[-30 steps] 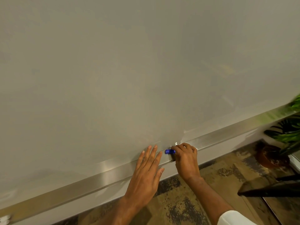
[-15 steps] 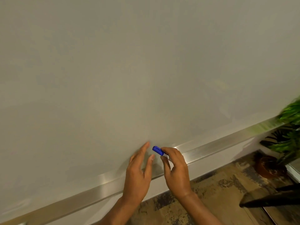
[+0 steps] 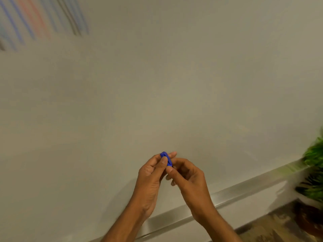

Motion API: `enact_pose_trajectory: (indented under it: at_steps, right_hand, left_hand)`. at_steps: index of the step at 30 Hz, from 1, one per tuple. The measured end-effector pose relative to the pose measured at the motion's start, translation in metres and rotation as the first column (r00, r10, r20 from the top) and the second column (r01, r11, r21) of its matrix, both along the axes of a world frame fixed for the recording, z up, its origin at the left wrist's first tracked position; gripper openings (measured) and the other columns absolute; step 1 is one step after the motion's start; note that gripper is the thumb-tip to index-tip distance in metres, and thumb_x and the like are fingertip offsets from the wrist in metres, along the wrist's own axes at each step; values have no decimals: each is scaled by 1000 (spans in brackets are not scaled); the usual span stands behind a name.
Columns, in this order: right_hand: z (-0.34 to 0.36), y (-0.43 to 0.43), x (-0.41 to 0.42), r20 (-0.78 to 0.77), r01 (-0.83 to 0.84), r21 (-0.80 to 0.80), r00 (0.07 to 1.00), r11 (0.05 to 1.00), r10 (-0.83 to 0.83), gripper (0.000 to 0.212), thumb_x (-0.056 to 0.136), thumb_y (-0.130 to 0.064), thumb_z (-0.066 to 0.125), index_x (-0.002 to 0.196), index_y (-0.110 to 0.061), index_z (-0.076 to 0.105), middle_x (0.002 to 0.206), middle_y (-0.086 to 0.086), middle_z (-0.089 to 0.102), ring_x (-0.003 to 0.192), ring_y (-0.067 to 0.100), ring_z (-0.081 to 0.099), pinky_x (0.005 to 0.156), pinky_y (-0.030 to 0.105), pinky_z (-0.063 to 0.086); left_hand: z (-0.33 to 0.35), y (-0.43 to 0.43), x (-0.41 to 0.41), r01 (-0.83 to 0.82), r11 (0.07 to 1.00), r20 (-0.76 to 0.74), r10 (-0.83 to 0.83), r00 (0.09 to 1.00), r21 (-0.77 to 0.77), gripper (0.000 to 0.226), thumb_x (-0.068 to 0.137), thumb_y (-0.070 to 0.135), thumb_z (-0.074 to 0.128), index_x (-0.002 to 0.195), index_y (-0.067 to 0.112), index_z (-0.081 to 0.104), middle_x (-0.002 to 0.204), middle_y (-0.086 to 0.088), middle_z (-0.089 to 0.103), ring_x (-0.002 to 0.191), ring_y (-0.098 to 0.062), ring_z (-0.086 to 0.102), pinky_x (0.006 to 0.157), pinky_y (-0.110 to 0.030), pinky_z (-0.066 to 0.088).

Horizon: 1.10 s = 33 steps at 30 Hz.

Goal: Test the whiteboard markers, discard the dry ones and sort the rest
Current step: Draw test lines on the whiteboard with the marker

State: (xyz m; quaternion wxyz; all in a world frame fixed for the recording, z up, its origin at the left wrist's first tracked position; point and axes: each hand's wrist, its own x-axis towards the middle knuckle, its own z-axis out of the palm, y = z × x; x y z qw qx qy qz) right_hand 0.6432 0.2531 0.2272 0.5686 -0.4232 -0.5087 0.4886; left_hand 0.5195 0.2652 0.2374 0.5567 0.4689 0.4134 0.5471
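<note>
Before whiteboard: left hand pinches blue marker at upper end; right hand fingers curled round lower end, barrel hidden.

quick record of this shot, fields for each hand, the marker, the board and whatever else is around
whiteboard: blurred coloured strokes at top left
blue marker: held up between both hands, only its blue end shows
left hand: pinches the blue marker's upper end
right hand: fingers curled round its lower part
tray: metal ledge under the whiteboard
plant: right edge, blurred
</note>
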Motion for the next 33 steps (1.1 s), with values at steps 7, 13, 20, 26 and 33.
enact_pose_trajectory:
  at_steps: [7,13,20,26,33]
  right_hand:
    - [66,-25,-35,-233,-378,-157,912,913,337,53,100,-43,53,102,9,66,73,15,59,57,16,47,50,25,33]
    - [99,-49,-73,-221,-401,-115,902,909,371,48,96,-50,54,75,-7,63,61,9,51,48,13,39,43,21,27]
    - [129,-57,-106,-163,-329,-138,938,934,307,49,81,-53,57,76,-5,63,49,5,46,33,10,37,35,15,28]
    - [146,-62,-131,-146,-328,-165,941,930,306,53,77,-56,58,71,-3,58,48,6,43,31,11,35,35,14,27]
    - [166,-69,-158,-174,-326,-179,939,928,296,49,85,-51,59,65,-7,61,47,5,42,30,9,34,32,14,27]
  left_hand:
    - [59,-31,-54,194,979,136,-200,970,53,38,104,29,46,125,0,58,130,-19,68,101,-24,72,68,-34,63]
    - [95,-53,-86,209,970,120,-224,967,128,42,107,29,43,126,-6,55,127,-23,68,102,-24,73,88,-35,61]
    - [119,-73,-109,129,977,175,-159,972,168,46,104,25,47,131,-12,51,124,-26,69,124,-36,64,106,-39,53]
    - [136,-82,-132,98,981,206,-132,970,170,46,102,25,49,128,-12,53,123,-26,70,124,-38,63,107,-43,52]
    - [152,-88,-151,21,985,204,-56,977,172,41,101,26,50,122,-8,61,115,-24,73,112,-35,71,90,-39,61]
